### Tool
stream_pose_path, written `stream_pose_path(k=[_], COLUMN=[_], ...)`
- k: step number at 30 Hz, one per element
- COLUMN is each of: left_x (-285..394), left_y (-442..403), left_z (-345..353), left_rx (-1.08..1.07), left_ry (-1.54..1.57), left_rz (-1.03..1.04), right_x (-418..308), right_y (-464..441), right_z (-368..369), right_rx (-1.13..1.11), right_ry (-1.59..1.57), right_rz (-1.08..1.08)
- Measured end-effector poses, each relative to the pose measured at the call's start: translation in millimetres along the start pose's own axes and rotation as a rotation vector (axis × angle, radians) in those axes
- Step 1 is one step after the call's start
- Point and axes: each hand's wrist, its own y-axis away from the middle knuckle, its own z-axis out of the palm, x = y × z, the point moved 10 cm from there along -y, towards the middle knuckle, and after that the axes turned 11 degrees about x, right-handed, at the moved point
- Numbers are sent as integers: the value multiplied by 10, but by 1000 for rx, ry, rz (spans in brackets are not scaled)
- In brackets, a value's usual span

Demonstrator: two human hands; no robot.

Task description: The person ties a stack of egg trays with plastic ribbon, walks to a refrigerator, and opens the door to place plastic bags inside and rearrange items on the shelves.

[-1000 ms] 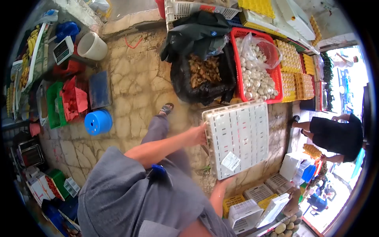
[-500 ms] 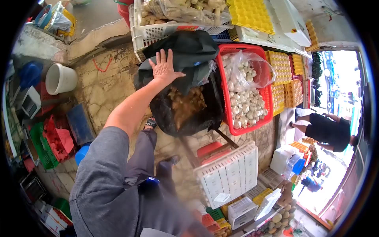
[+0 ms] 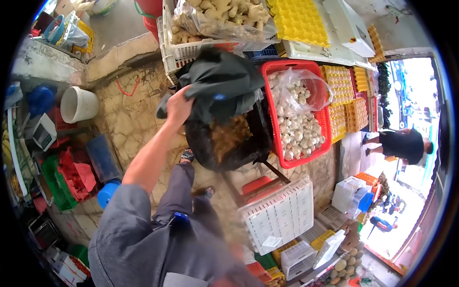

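My left hand [image 3: 180,106] is closed on the edge of a dark green-black cloth [image 3: 224,76] with a small blue mark. The bunched cloth hangs over the far side of a black-lined container [image 3: 203,148]. Inside the container lies brown, lumpy produce [image 3: 230,136], too blurred to name. To its right stands a red basket [image 3: 326,125] of garlic bulbs [image 3: 301,134], with a clear plastic bag [image 3: 313,88] on top. A skin-coloured smear at the bottom of the head view may be my right hand or forearm; its fingers cannot be made out.
Beyond the cloth, a white crate [image 3: 191,51] holds ginger [image 3: 224,16]. Yellow egg trays [image 3: 299,21] lie at the far right. A white crate [image 3: 277,215] stands near my right side. A white bucket [image 3: 79,105] is at left. A person [image 3: 399,146] is at the doorway.
My left hand was spread flat on the cloth; now it has moved left and closed on its edge. The cloth is lifted and bunched. The person at the doorway has shifted.
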Motion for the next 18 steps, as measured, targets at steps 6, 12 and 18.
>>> stream_pose_path(k=[6,12,18], left_x=[141,513,608], left_y=[1158,2298,2903], left_z=[-2263,-3804,-4916], left_rx=[252,418,611], left_ry=[176,149,191], left_rz=[-208,-52,-11], right_x=[-501,-2306,-3438], right_y=[-518,295,278], right_z=[390,249,425], right_rx=[-56,-288,-271], right_ry=[402,311,124], right_rz=[-897,-747,-919])
